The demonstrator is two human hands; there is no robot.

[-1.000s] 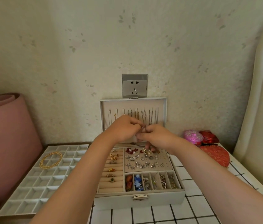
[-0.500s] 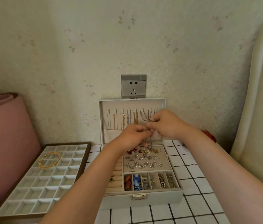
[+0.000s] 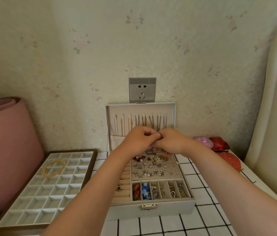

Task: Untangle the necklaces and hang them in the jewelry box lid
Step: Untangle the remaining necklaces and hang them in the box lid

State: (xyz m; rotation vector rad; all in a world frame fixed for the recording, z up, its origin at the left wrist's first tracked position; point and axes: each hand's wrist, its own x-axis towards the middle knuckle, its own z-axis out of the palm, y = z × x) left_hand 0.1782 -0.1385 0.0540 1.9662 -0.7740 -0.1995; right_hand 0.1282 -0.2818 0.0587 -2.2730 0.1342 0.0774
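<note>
While both hands met in front of the pale grey jewelry box's upright lid (image 3: 140, 105), the left hand (image 3: 139, 142) and the right hand (image 3: 170, 142) each had curled fingers pinched on a fine silver chain (image 3: 157, 131), only a glint of it showing between the fingertips. That chain sat just below the lid's row of hooks, where several gold and silver necklaces (image 3: 151, 121) already hung side by side. I judged the step to be working a knot or clasp loose before hanging. Next, it seemed, the chain would need lifting onto a hook with room, without snagging its neighbours. The box stood on the white tiled counter (image 3: 202, 193), beside a grey compartment tray (image 3: 90, 169) holding a coil of gold chain (image 3: 53, 168).
</note>
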